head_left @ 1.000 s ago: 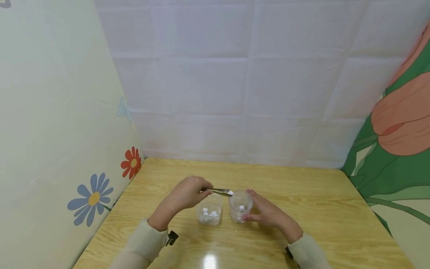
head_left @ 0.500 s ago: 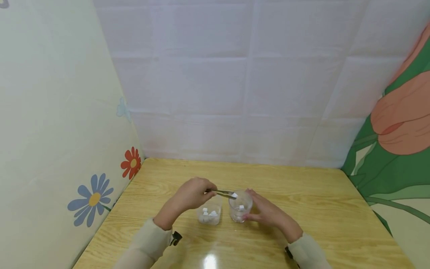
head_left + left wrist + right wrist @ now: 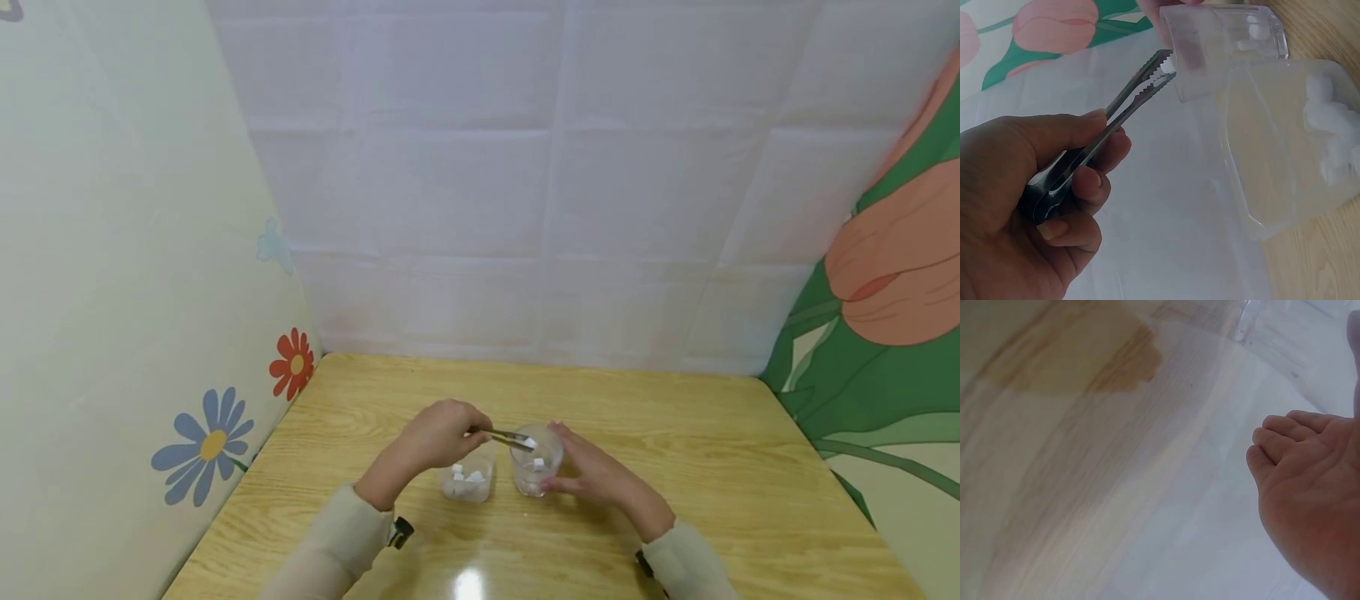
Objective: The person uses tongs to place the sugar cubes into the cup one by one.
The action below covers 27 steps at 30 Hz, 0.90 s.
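In the head view my left hand [image 3: 444, 433] pinches metal tongs [image 3: 504, 436] between thumb and fingers. Their serrated tips hold a white cube [image 3: 530, 442], which looks like a sugar cube, over the mouth of a clear glass [image 3: 532, 482]. Another white cube [image 3: 538, 462] shows inside this glass. My right hand [image 3: 603, 477] holds the glass from the right, thumb in front and fingers behind. Left of the glass is a clear plastic container [image 3: 467, 493] with several white cubes. The left wrist view shows the tongs [image 3: 1093, 145] at the rim of the glass [image 3: 1200, 53].
Everything stands on a wood-grain table [image 3: 675, 433]. A pale sheet [image 3: 480, 208] hangs along its back edge. Flower-printed panels rise at the left [image 3: 112, 292] and right [image 3: 900, 375].
My left hand has moved to the right and slightly down, bringing the tongs and their cube from the glass's left rim to over its mouth. My right hand and the glass stay put.
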Each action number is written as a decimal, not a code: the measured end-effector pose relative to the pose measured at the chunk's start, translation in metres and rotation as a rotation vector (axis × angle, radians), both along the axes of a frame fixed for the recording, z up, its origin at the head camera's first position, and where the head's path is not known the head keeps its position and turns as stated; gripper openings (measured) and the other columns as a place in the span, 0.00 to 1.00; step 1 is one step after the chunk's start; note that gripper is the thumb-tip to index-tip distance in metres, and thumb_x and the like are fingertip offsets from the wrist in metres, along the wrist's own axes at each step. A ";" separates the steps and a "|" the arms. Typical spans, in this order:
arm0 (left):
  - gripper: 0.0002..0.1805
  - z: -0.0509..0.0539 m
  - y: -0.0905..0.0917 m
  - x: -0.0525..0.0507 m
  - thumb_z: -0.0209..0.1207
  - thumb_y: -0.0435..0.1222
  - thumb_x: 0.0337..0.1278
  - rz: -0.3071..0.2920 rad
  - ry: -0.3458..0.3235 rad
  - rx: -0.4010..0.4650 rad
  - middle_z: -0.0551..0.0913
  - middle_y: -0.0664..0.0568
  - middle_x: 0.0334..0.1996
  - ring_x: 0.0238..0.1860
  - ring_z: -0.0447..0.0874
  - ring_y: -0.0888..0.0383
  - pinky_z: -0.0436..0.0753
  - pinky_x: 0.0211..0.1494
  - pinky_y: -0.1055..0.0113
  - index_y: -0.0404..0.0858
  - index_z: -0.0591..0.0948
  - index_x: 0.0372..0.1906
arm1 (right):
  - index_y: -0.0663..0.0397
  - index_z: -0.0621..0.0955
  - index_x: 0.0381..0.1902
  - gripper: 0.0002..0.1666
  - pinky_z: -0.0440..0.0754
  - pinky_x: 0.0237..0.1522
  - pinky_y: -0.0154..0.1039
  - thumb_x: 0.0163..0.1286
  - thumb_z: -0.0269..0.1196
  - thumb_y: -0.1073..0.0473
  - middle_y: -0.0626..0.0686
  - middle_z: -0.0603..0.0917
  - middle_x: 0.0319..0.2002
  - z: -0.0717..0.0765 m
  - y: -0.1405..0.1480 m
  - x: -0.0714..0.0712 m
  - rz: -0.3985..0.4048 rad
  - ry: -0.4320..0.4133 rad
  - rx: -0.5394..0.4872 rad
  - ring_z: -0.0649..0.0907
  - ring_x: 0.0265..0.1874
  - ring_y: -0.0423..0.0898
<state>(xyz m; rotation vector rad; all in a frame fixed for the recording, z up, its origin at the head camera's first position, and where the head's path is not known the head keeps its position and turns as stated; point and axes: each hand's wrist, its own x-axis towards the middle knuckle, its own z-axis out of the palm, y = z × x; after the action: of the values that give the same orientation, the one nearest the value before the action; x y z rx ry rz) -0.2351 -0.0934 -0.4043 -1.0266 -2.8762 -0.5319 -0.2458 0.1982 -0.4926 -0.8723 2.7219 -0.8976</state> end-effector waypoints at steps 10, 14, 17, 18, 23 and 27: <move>0.07 -0.006 0.009 -0.005 0.65 0.39 0.67 -0.017 0.000 -0.016 0.89 0.58 0.35 0.31 0.80 0.68 0.80 0.37 0.70 0.43 0.90 0.43 | 0.71 0.55 0.78 0.61 0.57 0.72 0.64 0.64 0.69 0.38 0.72 0.55 0.76 0.000 0.000 -0.002 -0.006 -0.010 0.007 0.59 0.75 0.69; 0.07 -0.009 0.012 -0.006 0.65 0.39 0.67 -0.024 -0.008 -0.017 0.89 0.58 0.35 0.30 0.80 0.69 0.80 0.36 0.71 0.43 0.90 0.43 | 0.71 0.55 0.78 0.61 0.57 0.72 0.64 0.64 0.69 0.39 0.72 0.55 0.76 -0.001 0.000 -0.002 -0.005 -0.015 0.003 0.59 0.75 0.69; 0.07 -0.010 0.015 -0.007 0.65 0.40 0.67 -0.027 -0.010 -0.020 0.89 0.59 0.35 0.29 0.78 0.70 0.78 0.35 0.72 0.43 0.90 0.42 | 0.71 0.54 0.78 0.61 0.58 0.72 0.64 0.64 0.69 0.39 0.72 0.55 0.76 -0.002 0.000 -0.003 -0.001 -0.013 0.000 0.59 0.75 0.69; 0.07 -0.011 0.015 -0.007 0.65 0.40 0.67 -0.027 -0.010 -0.022 0.89 0.59 0.34 0.29 0.78 0.71 0.78 0.34 0.72 0.43 0.90 0.42 | 0.71 0.54 0.78 0.61 0.58 0.72 0.64 0.64 0.69 0.39 0.72 0.55 0.76 -0.002 0.000 -0.003 0.001 -0.012 -0.002 0.59 0.75 0.69; 0.07 -0.013 0.020 -0.009 0.65 0.41 0.66 -0.029 0.003 -0.037 0.88 0.60 0.33 0.27 0.75 0.71 0.76 0.33 0.72 0.45 0.90 0.41 | 0.71 0.54 0.77 0.61 0.58 0.71 0.65 0.64 0.70 0.39 0.73 0.55 0.76 -0.003 0.001 -0.003 0.003 -0.007 -0.009 0.59 0.74 0.70; 0.06 -0.014 0.023 -0.009 0.65 0.41 0.66 -0.027 0.006 -0.055 0.88 0.61 0.33 0.27 0.75 0.70 0.76 0.33 0.72 0.46 0.91 0.40 | 0.71 0.55 0.77 0.61 0.58 0.71 0.65 0.63 0.70 0.39 0.72 0.55 0.76 -0.003 0.000 -0.003 0.003 0.005 -0.005 0.60 0.74 0.69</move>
<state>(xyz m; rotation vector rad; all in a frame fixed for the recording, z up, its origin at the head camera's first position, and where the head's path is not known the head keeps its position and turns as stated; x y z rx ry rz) -0.2438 -0.0704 -0.4180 -1.0737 -2.8911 -0.4524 -0.2488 0.1986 -0.4954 -0.8808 2.7232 -0.9026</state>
